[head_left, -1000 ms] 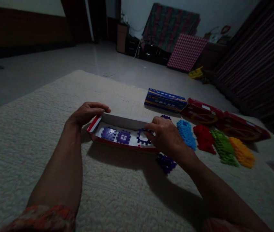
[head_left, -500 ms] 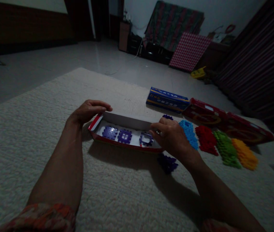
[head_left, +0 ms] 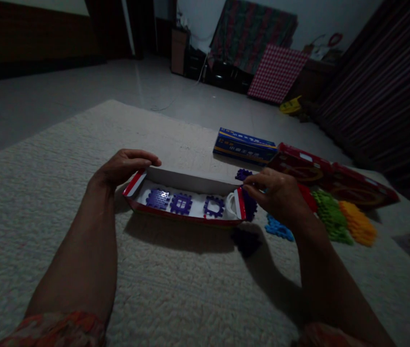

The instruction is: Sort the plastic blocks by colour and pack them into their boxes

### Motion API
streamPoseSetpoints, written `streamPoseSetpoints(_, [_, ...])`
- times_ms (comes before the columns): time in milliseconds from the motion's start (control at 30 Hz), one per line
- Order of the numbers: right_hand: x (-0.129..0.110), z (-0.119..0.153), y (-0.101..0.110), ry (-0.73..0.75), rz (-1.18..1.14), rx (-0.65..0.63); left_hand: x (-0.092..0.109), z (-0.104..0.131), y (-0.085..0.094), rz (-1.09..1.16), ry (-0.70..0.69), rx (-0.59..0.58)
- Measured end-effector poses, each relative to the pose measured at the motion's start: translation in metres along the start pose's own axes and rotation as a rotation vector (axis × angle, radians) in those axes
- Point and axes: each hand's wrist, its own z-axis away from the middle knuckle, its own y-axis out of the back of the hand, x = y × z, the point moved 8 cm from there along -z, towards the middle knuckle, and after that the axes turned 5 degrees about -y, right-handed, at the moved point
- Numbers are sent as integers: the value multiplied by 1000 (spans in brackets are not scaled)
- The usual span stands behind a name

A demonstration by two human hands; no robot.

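An open box (head_left: 186, 221) with red edges and a white inside lies on the cream quilted mat. Inside it are a brick-patterned purple piece (head_left: 158, 198), a purple window piece (head_left: 181, 204), a purple frame piece (head_left: 214, 206) and a coiled white cord (head_left: 231, 205). My left hand (head_left: 125, 166) grips the box's far left corner. At the right end, my right hand (head_left: 271, 190) has thumb and forefinger brought together by the rim; what they hold, if anything, cannot be made out. More purple pieces (head_left: 247, 242) lie beside the box.
Blue pieces (head_left: 279, 228), green pieces (head_left: 331, 215) and orange pieces (head_left: 358, 223) lie in piles on the right, with red ones partly behind my right hand. Behind them stand a blue box (head_left: 244, 146) and dark red boxes (head_left: 306, 166).
My right hand has moved from inside the box's right end to just beyond its rim, uncovering the white cord. My left hand stays at the corner. The view has shifted slightly.
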Motion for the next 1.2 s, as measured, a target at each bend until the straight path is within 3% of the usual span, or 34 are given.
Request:
streamPoseSetpoints(100, [-17,4,-7,115,-29,-60,0,-1,0,8,0,12])
streamPoseSetpoints(267, [-72,0,-45,389,81,-411,0,0,0,21,6,26])
streamPoseSetpoints(433, [-91,-6,-68,506,204,-579,-1,-1,1,45,28,50])
streamPoseSetpoints(700, [-94,-10,-83,564,317,-622,-4,-3,2,83,0,49])
streamPoseSetpoints(900, [-104,-11,-79,628,295,-563,0,-2,1,70,4,56])
streamPoseSetpoints(1033, [-109,-9,-79,617,281,-602,-1,-2,1,68,6,52])
streamPoseSetpoints(1133, [-101,-11,-62,562,146,-549,-3,-3,1,71,20,47])
streamPoseSetpoints(1200, [-84,-13,-40,505,15,-427,-5,-2,0,84,37,49])
